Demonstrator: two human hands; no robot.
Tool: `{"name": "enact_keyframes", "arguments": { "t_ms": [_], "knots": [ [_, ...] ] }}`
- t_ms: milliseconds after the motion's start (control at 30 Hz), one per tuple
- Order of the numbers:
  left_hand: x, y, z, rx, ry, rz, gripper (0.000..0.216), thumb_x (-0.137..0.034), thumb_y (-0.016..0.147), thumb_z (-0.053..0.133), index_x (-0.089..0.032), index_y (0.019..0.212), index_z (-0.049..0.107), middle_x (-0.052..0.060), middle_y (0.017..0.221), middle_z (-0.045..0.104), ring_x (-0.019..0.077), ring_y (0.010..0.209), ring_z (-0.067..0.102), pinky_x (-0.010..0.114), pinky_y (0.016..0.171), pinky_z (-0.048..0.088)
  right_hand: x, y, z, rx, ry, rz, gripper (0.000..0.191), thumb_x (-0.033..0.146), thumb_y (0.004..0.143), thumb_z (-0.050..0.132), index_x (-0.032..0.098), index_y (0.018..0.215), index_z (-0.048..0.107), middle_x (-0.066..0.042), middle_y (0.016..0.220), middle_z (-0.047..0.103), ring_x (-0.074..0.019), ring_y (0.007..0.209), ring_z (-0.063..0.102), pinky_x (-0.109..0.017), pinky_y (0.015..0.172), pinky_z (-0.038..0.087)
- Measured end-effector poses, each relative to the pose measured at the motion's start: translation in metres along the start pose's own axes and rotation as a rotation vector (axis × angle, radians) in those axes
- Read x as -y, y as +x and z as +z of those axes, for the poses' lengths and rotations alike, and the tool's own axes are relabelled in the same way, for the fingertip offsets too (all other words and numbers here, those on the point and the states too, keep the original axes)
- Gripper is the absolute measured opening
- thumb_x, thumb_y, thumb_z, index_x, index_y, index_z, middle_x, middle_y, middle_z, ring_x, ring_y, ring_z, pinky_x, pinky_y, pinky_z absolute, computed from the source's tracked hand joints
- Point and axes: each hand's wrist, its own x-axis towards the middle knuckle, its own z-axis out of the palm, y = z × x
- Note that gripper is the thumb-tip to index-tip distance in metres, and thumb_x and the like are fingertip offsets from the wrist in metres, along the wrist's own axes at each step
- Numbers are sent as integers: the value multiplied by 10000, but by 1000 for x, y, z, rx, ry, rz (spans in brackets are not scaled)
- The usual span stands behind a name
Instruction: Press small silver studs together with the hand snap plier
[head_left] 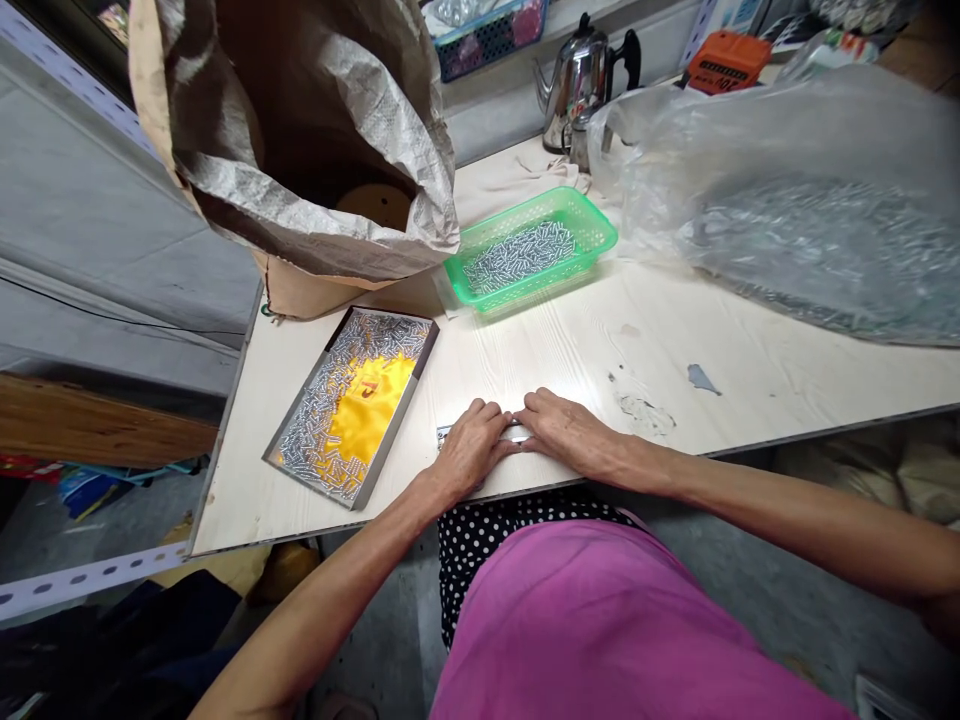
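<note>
My left hand (471, 448) and my right hand (564, 430) lie side by side on the pale wooden table (570, 340) near its front edge. Both press down with curled fingers on a small flat clear packet (516, 433) that is mostly hidden beneath them. A little of the packet shows between the hands and at the left (442, 434). To the left lies a shallow metal tray (352, 402) with a yellow bottom, holding many small silver pieces. Further back stands a green plastic basket (534, 248) with more of the same pieces.
A big brown paper sack (300, 150) stands open at the table's back left. A large clear plastic bag (787, 210) of silver pieces covers the right side. A steel kettle (581, 80) and an orange box (726, 60) stand behind. The table surface is chipped (701, 378).
</note>
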Motion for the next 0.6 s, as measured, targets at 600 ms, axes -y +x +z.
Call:
{"name": "enact_keyframes", "arguments": {
  "t_ms": [600],
  "knots": [
    [14,1,-1,-31,-27,113,321,-434,976,442,-158,981,605,76,970,603,221,936,482,370,849,417,-13,10,-13,59,172,-74,137,269,918,602,136,930,628,-72,921,573,-188,854,522,-307,749,426]
  ]
}}
